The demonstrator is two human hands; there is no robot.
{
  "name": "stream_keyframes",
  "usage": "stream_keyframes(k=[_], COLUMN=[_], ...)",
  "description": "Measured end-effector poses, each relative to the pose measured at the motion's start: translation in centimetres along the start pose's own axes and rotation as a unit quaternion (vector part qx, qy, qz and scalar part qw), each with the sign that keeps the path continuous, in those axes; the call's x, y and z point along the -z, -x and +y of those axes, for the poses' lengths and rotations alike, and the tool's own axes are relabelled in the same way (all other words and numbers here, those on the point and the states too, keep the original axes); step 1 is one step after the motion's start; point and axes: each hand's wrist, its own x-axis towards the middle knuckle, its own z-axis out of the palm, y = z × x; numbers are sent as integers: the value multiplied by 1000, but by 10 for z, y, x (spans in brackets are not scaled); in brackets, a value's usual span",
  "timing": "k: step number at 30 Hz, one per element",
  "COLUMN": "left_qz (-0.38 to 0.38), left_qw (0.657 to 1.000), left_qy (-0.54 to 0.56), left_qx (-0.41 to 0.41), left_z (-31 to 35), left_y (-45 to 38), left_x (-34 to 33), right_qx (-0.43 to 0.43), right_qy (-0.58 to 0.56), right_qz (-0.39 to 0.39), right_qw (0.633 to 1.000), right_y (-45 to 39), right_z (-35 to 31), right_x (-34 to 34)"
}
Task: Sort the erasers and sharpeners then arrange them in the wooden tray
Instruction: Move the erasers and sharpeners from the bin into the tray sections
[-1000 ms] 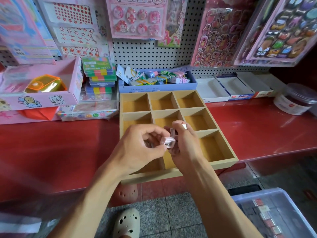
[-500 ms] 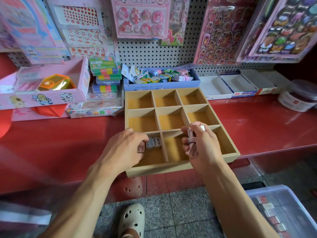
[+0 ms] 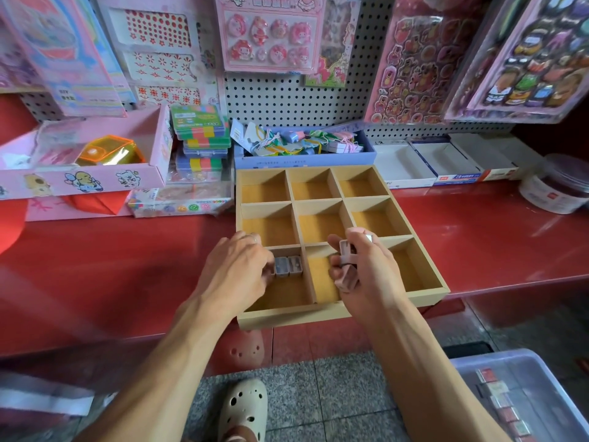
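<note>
I see the tray [image 3: 338, 311] on the red counter [image 3: 484, 237], nine compartments. My right hand [image 3: 366, 275] curls around several pinkish sharpeners above the near-middle compartment. My left hand [image 3: 242, 269], fingers bent, touches a row of sharpeners [image 3: 288, 266] in the near-left compartment.

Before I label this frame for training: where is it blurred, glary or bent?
Head view: soft motion blur on the pink box at left; window glare streaks the red shelf; wide-angle bending tilts the sticker packs; wooden tray and both hands stay sharp.
</note>
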Motion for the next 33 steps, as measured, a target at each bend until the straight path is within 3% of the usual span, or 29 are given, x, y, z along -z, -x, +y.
stream_keyframes(k=[2, 4, 6, 8, 18, 22, 26, 29, 33], left_qz=[38, 68, 35, -11, -23, 5, -14, 3, 76], left_qw=[996, 969, 926, 895, 852, 842, 862, 851, 832], left_qy=[74, 235, 375, 445, 515, 524, 488, 507, 526], left_qx=[13, 31, 33, 34, 96, 128, 137, 137, 156], left_z=[3, 13, 26, 38, 32, 15, 12, 12, 15], left_y=[2, 5, 7, 8, 0, 0, -2, -2, -4], left_x=[4, 11, 16, 17, 26, 32, 31, 28, 27], right_qx=[-12, -20, -22, -17, 20, 46, 102, 133, 100], right_qy=[-21, -49, -63, -61, -59, 99, 299, 357, 343], right_qz=[-6, -12, -13, -2, 24, -61, -173, -191, -174], right_qw=[1000, 998, 998, 998, 998, 992, 933, 904, 918], right_y=[-2, -4, -7, -10, -14, -4, 5, 4, 4], right_z=[1, 3, 5, 10, 5, -3, 1, 7, 7], right_x=[-3, -6, -9, -12, -11, -3, -4, -9, -12])
